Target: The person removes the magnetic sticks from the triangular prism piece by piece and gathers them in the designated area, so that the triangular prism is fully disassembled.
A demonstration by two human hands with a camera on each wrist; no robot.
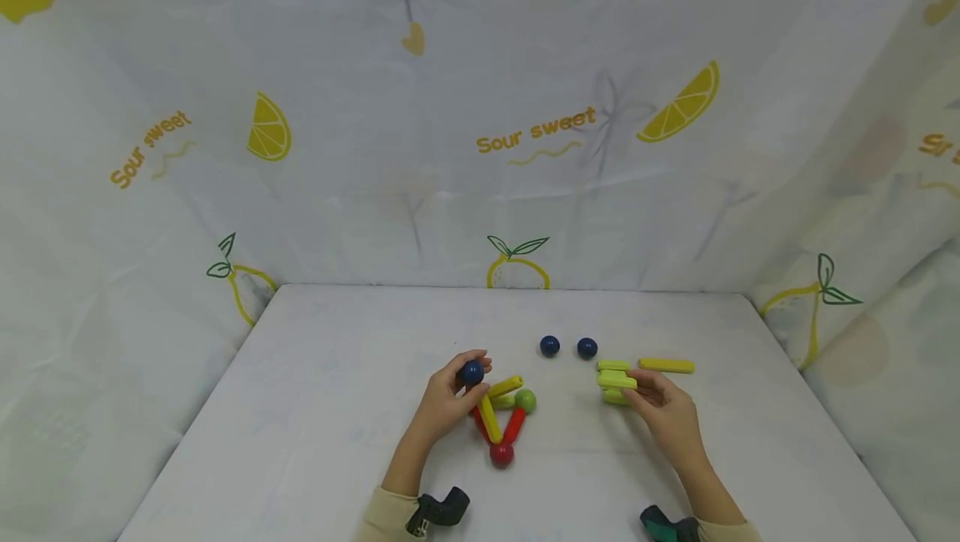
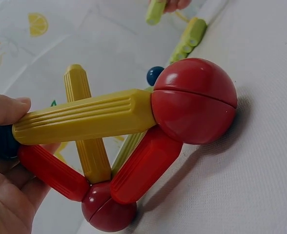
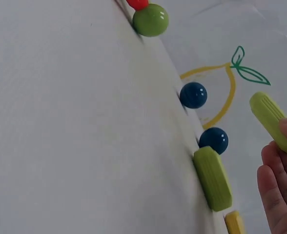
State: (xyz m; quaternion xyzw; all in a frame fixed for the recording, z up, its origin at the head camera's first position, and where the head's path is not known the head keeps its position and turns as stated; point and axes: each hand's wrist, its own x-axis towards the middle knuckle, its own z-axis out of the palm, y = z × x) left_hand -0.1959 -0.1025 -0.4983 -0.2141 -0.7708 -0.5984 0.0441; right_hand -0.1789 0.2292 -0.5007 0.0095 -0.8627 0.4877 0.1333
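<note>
My left hand (image 1: 438, 409) grips a dark blue ball (image 1: 471, 372) at one corner of a structure of magnetic rods and balls. A yellow rod (image 2: 85, 117) runs from that ball to a red ball (image 2: 194, 101). Red rods (image 2: 148, 165) lead to a second red ball (image 2: 109, 207), from which another yellow rod rises. A green ball (image 1: 526, 401) forms the structure's right corner. Off to the right, my right hand (image 1: 671, 421) pinches a light green rod (image 3: 268, 114) between thumb and fingers, above other green rods (image 1: 615, 398) on the table.
Two loose blue balls (image 1: 550, 346) lie on the white table (image 1: 315, 425) beyond the structure. A loose yellow rod (image 1: 666, 365) rests behind the right hand. A pale curtain (image 1: 360, 125) printed with lemons hangs along the table's back edge and sides.
</note>
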